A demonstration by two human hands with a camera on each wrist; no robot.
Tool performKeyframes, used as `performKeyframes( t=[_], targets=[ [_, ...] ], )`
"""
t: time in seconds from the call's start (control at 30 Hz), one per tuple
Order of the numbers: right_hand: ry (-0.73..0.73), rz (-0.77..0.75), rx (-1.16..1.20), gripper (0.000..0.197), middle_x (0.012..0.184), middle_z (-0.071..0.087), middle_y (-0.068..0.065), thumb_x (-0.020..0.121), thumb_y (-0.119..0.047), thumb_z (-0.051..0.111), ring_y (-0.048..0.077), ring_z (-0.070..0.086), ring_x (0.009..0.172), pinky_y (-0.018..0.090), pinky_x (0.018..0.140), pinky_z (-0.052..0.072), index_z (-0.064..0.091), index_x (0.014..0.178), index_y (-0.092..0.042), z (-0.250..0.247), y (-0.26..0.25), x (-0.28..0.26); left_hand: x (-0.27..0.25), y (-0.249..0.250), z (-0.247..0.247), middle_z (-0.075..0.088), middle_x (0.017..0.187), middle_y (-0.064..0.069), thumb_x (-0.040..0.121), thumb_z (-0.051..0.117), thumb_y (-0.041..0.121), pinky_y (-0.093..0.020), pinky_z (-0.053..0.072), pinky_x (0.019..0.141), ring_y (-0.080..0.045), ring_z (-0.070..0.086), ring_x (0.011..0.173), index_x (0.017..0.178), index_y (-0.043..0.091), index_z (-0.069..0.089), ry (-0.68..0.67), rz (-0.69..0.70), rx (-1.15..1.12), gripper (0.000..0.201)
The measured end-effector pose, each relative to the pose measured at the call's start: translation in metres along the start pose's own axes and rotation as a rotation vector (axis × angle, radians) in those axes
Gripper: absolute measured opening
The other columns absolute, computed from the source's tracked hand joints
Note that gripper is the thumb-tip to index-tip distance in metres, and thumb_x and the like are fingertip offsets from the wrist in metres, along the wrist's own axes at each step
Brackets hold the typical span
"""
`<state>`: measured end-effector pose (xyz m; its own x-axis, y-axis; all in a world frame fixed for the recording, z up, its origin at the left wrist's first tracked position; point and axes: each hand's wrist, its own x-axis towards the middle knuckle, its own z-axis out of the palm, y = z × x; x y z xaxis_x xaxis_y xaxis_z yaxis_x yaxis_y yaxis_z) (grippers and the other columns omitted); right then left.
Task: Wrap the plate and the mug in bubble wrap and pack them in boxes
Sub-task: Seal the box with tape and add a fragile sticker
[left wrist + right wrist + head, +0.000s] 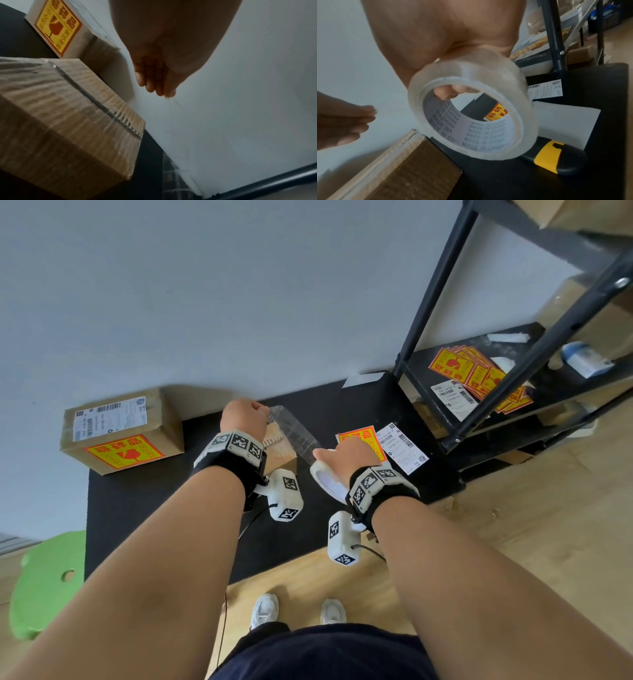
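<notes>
My right hand [346,455] grips a roll of clear packing tape [471,112], a fingertip showing inside its core. A stretch of clear tape [294,433] runs from the roll up-left to my left hand [245,414], which pinches its free end above a small closed cardboard box [65,102]. That box [279,448] sits on the black table between my hands, its top seam covered with tape. A second, larger sealed box [120,433] with a shipping label and a yellow fragile sticker lies at the table's left. The plate and mug are not visible.
A yellow fragile sticker [359,440] and a shipping label [404,448] lie on the table [154,515] by my right hand. A black-and-yellow utility knife [556,158] lies below the roll. A black metal shelf [479,378] with stickers stands at right; a green stool [44,583] at left.
</notes>
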<state>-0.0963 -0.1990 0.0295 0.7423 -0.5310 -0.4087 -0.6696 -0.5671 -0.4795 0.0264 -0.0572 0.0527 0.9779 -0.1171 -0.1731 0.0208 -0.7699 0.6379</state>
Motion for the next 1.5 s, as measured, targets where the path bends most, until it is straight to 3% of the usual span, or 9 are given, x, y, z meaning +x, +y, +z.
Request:
performKeyframes(
  t=[0.53,0.63,0.73,0.87,0.97,1.07,1.2,1.33,1.5],
  targets=[
    [0.032,0.233,0.049,0.043,0.063,0.045,-0.002,0.084,-0.053,0.057,0.015,0.048,0.057,0.028,0.048,0.027,0.045,0.069,-0.015,0.049,-0.031,0.017,0.059,-0.032,0.008,0.073,0.090,-0.008,0.094,0.058,0.024,-0.033,0.055,0.074,-0.026,0.068,0.084,0.083,0.017,0.072,-0.219,0.055,0.023,0.020],
    [0.017,0.267,0.079,0.040,0.067,0.047,-0.002,0.084,-0.053,0.057,0.017,0.051,0.063,0.029,0.051,0.030,0.051,0.081,-0.013,0.053,-0.030,0.019,0.065,-0.034,0.013,0.074,0.089,-0.008,0.093,0.059,0.024,-0.030,0.053,0.069,-0.025,0.068,0.082,0.084,0.013,0.074,-0.260,0.026,0.027,0.020],
    [0.008,0.289,0.102,0.040,0.064,0.043,-0.003,0.082,-0.052,0.058,0.016,0.048,0.058,0.029,0.050,0.029,0.044,0.070,-0.016,0.056,-0.028,0.022,0.069,-0.033,0.016,0.072,0.087,-0.008,0.087,0.061,0.017,-0.025,0.045,0.060,-0.023,0.065,0.077,0.087,0.008,0.075,-0.294,-0.020,0.023,0.017],
    [-0.006,0.280,0.098,0.044,0.063,0.044,-0.001,0.083,-0.052,0.058,0.016,0.048,0.057,0.030,0.052,0.033,0.039,0.065,-0.016,0.058,-0.027,0.024,0.072,-0.038,0.024,0.072,0.093,-0.012,0.086,0.062,0.016,-0.032,0.054,0.077,-0.028,0.067,0.090,0.093,0.004,0.073,-0.301,-0.049,0.075,0.018],
    [-0.012,0.271,0.113,0.045,0.062,0.045,0.001,0.084,-0.051,0.059,0.017,0.048,0.056,0.030,0.052,0.033,0.042,0.064,-0.014,0.056,-0.026,0.025,0.069,-0.036,0.025,0.069,0.107,-0.008,0.087,0.060,0.018,-0.030,0.052,0.078,-0.027,0.065,0.101,0.107,0.010,0.069,-0.348,-0.128,-0.017,0.023],
    [-0.020,0.263,0.080,0.046,0.059,0.043,0.001,0.084,-0.050,0.058,0.017,0.045,0.053,0.029,0.050,0.032,0.040,0.061,-0.014,0.055,-0.027,0.026,0.075,-0.033,0.022,0.065,0.097,-0.003,0.088,0.060,0.020,-0.018,0.048,0.066,-0.025,0.063,0.092,0.097,0.019,0.068,-0.381,-0.220,0.005,0.012],
    [-0.038,0.248,0.072,0.047,0.058,0.041,0.001,0.086,-0.048,0.056,0.017,0.043,0.052,0.029,0.050,0.031,0.038,0.059,-0.014,0.055,-0.026,0.028,0.083,-0.034,0.026,0.063,0.084,-0.006,0.084,0.062,0.020,-0.025,0.044,0.061,-0.022,0.061,0.074,0.105,0.004,0.066,-0.423,-0.154,0.161,0.027],
    [-0.030,0.218,0.081,0.047,0.058,0.040,0.001,0.086,-0.048,0.055,0.018,0.042,0.053,0.030,0.051,0.032,0.038,0.059,-0.014,0.055,-0.025,0.027,0.079,-0.035,0.028,0.068,0.099,-0.002,0.084,0.064,0.015,-0.026,0.045,0.073,-0.016,0.060,0.084,0.101,0.017,0.066,-0.274,-0.014,0.023,0.017],
    [-0.046,0.211,0.084,0.050,0.059,0.037,-0.001,0.085,-0.053,0.055,0.015,0.038,0.053,0.029,0.049,0.028,0.033,0.059,-0.018,0.055,-0.025,0.026,0.060,-0.032,0.028,0.067,0.089,0.004,0.080,0.064,0.028,-0.030,0.052,0.076,-0.014,0.063,0.086,0.093,0.021,0.068,-0.285,0.083,0.017,0.015]
  ],
)
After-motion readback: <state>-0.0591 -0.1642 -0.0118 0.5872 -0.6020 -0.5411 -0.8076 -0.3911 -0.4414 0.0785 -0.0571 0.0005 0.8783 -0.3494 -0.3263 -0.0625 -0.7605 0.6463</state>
